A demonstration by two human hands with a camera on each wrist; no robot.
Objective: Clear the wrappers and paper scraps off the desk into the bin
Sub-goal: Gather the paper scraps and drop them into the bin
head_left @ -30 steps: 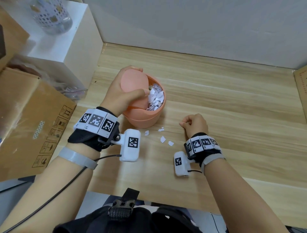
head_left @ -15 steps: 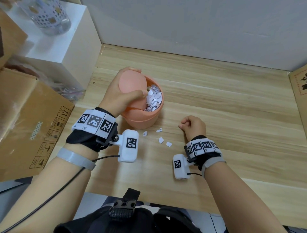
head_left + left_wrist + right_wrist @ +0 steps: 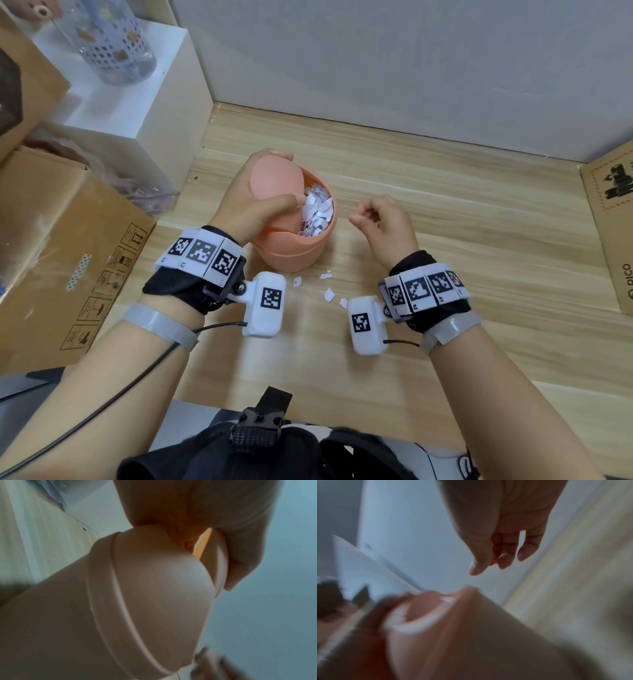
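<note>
the bin (image 3: 291,251) stands on the desk (image 3: 479,274) before me, a little left of the middle. my left hand (image 3: 251,205) is on its left side, curled round the tilted lid (image 3: 275,176), thumb at the opening. paper scraps (image 3: 317,214) lie inside the bin, to the right of the lid. my right hand (image 3: 383,228) is just right of the bin, above the desk and apart from it. four loose scraps (image 3: 329,294) lie on the desk in front of the bin, between my wrists. a cardboard box (image 3: 68,257) sits off to the left, a white block (image 3: 137,113) behind it with a glass (image 3: 109,41) on top, and another box (image 3: 613,226) at the right edge.
</note>
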